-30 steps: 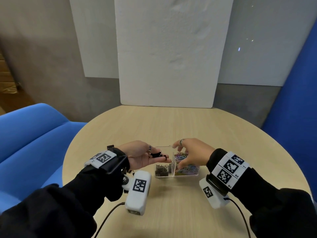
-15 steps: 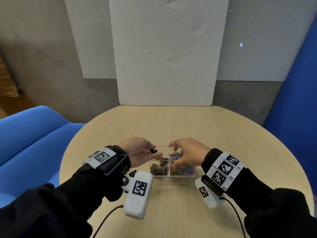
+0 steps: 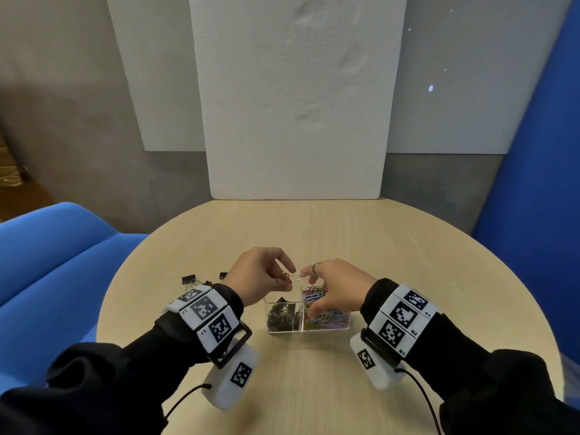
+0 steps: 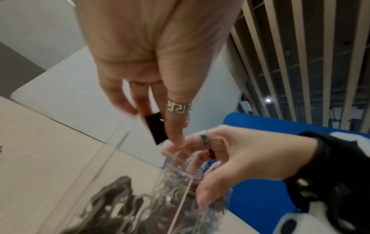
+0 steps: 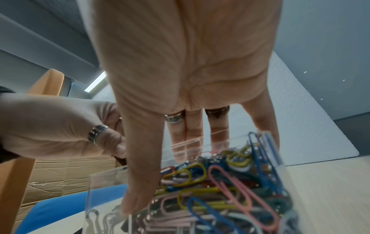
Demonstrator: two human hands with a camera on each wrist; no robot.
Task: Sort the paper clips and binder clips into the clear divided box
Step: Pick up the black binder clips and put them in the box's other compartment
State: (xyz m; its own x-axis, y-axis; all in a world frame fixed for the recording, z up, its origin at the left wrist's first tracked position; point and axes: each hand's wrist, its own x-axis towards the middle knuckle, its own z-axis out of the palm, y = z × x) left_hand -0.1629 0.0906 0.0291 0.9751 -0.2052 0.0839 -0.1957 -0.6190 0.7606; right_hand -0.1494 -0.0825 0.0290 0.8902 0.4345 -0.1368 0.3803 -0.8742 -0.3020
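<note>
The clear divided box (image 3: 345,324) sits on the round table near me. Its left compartment holds black binder clips (image 3: 279,315) and its right one holds coloured paper clips (image 3: 332,318). My left hand (image 3: 287,279) hovers palm down over the far edge of the left compartment. It pinches a black binder clip (image 4: 155,129) between thumb and fingers. My right hand (image 3: 314,293) grips the box across the right compartment, thumb on the near wall by the divider, fingers (image 5: 192,136) over the far wall. The paper clips (image 5: 220,182) lie heaped under its palm.
A few loose black binder clips (image 3: 191,281) lie on the light wood table (image 3: 314,240) left of my left wrist. A white foam board (image 3: 295,105) stands at the table's far edge. A blue sofa (image 3: 47,262) is at left, a blue panel (image 3: 539,183) at right.
My left hand has turned from palm up to palm down and risen over the left compartment, still with the binder clip. My right hand has stayed on the box.
</note>
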